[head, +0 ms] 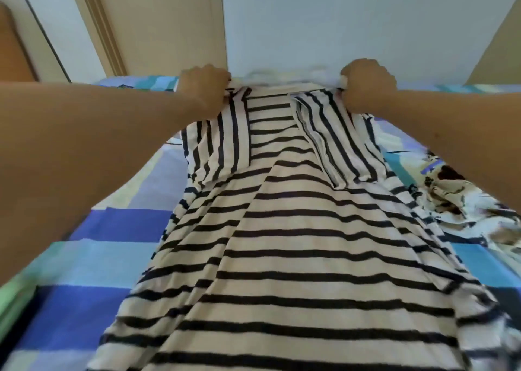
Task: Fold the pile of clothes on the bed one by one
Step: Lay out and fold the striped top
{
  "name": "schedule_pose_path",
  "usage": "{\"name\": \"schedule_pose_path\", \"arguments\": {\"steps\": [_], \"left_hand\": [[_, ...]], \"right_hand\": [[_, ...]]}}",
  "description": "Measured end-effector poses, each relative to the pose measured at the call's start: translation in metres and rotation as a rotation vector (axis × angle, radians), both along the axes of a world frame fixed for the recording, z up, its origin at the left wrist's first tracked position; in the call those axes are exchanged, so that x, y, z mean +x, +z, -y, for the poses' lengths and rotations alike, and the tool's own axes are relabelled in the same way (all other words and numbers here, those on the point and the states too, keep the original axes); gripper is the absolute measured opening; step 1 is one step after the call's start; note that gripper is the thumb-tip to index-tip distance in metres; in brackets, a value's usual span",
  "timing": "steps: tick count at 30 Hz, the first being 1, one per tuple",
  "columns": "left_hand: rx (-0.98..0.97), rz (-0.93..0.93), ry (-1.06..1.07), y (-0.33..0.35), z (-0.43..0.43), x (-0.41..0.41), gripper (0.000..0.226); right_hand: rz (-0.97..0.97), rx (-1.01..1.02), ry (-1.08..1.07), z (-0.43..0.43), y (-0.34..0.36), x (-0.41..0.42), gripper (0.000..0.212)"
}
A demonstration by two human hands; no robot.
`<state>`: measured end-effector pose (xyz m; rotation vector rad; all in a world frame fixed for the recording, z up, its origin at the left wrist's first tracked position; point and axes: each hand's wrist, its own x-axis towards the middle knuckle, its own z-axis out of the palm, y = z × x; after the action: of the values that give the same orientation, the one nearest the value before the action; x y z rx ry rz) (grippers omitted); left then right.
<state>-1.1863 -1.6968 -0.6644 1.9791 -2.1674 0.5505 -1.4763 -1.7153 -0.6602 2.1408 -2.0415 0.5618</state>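
A white garment with black stripes [282,229] stretches from the bottom of the view up to both hands. Its two sleeves are folded inward over the body. My left hand [204,89] grips the garment's top left corner at the shoulder. At the top right shoulder, my right hand [366,84] is closed round the fabric. The top edge between the hands looks blurred. A crumpled white garment with a brown and black print [451,196] lies to the right, partly under the striped one.
The bed has a checked sheet in blue, purple and green [93,258]. A pale wall [338,27] stands behind the bed, with a beige door frame [112,32] at the back left and a wooden headboard [11,49] at the far left.
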Motion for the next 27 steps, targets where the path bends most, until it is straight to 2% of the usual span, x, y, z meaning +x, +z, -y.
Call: {"name": "schedule_pose_path", "arguments": {"steps": [2, 6, 11, 14, 19, 24, 27], "left_hand": [[-0.023, -0.027, 0.002, 0.021, -0.019, -0.001, 0.022], [-0.023, -0.074, -0.068, 0.043, -0.060, 0.004, 0.026], [0.032, -0.106, -0.230, 0.040, -0.133, 0.010, 0.029], [0.100, -0.129, -0.336, 0.028, -0.189, 0.011, 0.027], [0.286, -0.093, -0.424, -0.015, -0.290, 0.014, 0.017], [0.330, -0.179, -0.409, -0.050, -0.356, 0.018, 0.034], [0.392, -0.150, -0.399, -0.069, -0.383, 0.019, 0.040]], "right_hand": [[0.002, -0.038, 0.022, -0.019, 0.024, -0.002, 0.012], [-0.049, -0.071, 0.142, -0.068, 0.043, -0.008, 0.033], [-0.086, -0.063, 0.326, -0.155, 0.024, -0.021, 0.027], [-0.063, 0.006, 0.365, -0.212, -0.008, -0.033, 0.016], [0.003, 0.129, 0.446, -0.312, -0.062, -0.052, 0.018], [0.037, 0.161, 0.446, -0.370, -0.080, -0.065, 0.029], [0.059, 0.188, 0.498, -0.387, -0.090, -0.070, 0.034]]}}
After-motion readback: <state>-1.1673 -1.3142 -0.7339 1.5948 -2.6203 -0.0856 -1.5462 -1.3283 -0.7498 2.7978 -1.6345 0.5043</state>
